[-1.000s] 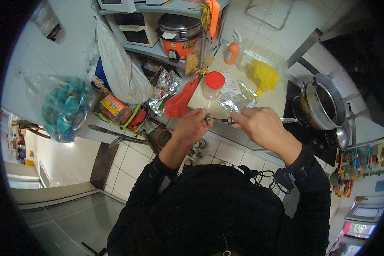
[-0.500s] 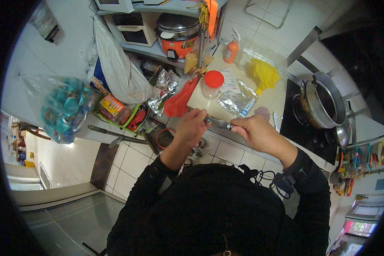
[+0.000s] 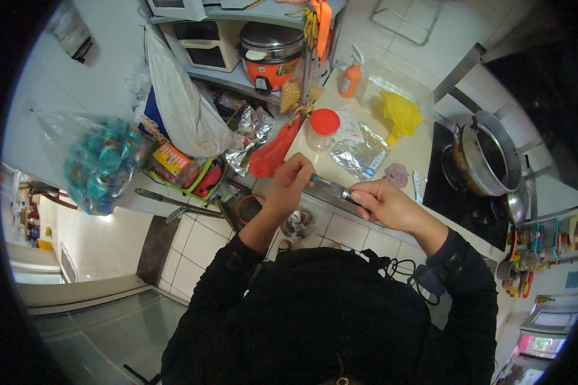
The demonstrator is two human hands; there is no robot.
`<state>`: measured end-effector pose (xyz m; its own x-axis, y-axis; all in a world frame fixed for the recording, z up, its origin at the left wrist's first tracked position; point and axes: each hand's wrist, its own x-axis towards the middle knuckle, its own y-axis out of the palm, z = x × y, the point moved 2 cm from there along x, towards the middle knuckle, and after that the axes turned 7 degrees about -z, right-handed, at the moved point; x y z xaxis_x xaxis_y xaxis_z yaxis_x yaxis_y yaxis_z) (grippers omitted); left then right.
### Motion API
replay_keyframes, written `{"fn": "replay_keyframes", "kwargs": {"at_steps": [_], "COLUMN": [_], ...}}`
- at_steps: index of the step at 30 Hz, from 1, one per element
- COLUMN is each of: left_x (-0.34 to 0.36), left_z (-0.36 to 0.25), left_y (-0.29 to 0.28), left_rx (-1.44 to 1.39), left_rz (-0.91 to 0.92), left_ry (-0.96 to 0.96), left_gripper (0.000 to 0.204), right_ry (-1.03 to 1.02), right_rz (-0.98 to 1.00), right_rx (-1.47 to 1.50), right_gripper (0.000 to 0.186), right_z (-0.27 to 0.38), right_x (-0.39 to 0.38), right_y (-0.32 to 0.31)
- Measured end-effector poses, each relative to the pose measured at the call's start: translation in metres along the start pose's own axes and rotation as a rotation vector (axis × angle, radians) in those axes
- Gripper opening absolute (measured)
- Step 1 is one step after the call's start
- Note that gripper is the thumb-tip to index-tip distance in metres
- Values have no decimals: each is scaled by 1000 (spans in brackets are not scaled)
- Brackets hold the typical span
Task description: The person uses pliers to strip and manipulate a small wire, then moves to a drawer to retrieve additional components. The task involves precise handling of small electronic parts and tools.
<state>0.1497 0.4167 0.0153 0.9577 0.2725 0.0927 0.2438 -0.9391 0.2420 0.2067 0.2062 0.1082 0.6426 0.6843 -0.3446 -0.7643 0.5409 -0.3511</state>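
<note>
At the front edge of the counter (image 3: 416, 146) — a slim metal utensil (image 3: 331, 187) held between our two hands.
Our right hand (image 3: 382, 204) is closed around the utensil's darker right end, while the curled fingers of our left hand (image 3: 292, 186) pinch its other end. Beyond it on the counter we see a red-lidded jar (image 3: 324, 128), a shiny silvery packet (image 3: 358, 156) just beside it, and a yellow plastic bag (image 3: 398, 117) — with a metal pot (image 3: 485, 176) on the stove (image 3: 453, 202) to our right.

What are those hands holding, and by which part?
The right hand holds a metal-bladed tool by its handle. The left hand is at its other end; whether it grips there cannot be told.
</note>
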Motion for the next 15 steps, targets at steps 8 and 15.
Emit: {"fn": "replay_keyframes", "kwargs": {"at_steps": [8,15], "left_x": [-11,-19], "left_z": [8,-9], "left_y": [7,3], "left_rx": [158,464], "left_rz": [-44,4], "left_ry": [114,351], "left_gripper": [17,14], "right_ry": [-184,-256], "right_rz": [-135,-211], "right_rx": [-302,-396], "right_gripper": [23,22], "right_z": [8,20], "right_x": [-6,-13], "right_y": [2,1]}}
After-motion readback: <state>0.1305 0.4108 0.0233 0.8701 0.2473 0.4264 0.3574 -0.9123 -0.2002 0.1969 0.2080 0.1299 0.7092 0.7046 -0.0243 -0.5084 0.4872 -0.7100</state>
